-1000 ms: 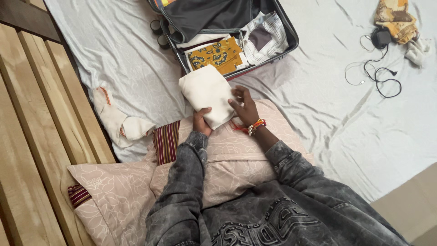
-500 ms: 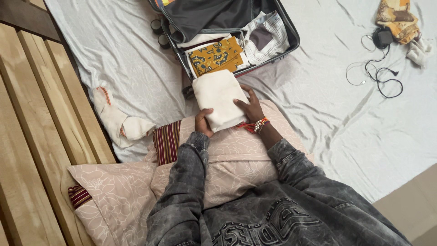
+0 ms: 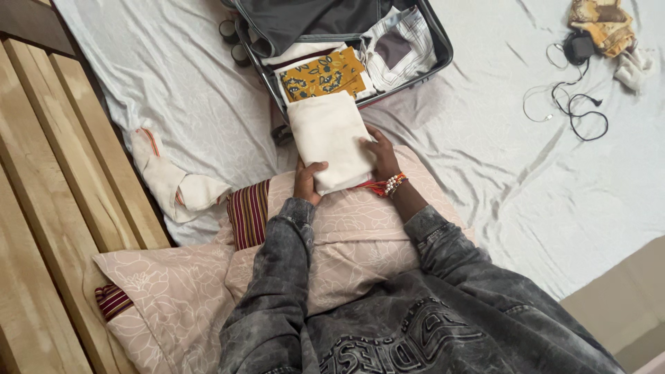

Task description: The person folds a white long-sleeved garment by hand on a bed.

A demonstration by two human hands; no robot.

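A folded cream cloth (image 3: 329,138) lies on a pink flowered pillow (image 3: 360,228) in front of me, its far edge near the open suitcase (image 3: 443,52). My left hand (image 3: 307,181) grips the cloth's near left corner with the thumb on top. My right hand (image 3: 382,156), with a beaded bracelet at the wrist, holds the cloth's right edge. Inside the suitcase lie a yellow patterned cloth (image 3: 324,75) and a folded checked garment (image 3: 396,47).
A wooden slatted frame (image 3: 48,180) runs along the left. A crumpled cream cloth (image 3: 173,181) lies on the grey sheet (image 3: 519,180). Black and white cables with a charger (image 3: 578,90) and a bundled yellow cloth (image 3: 604,21) lie at the upper right. A striped cloth (image 3: 249,213) shows beside the pillow.
The folded cream cloth has shifted to the right and lies flatter. My right hand has slid from the top face to its right edge. My left hand has kept its hold.
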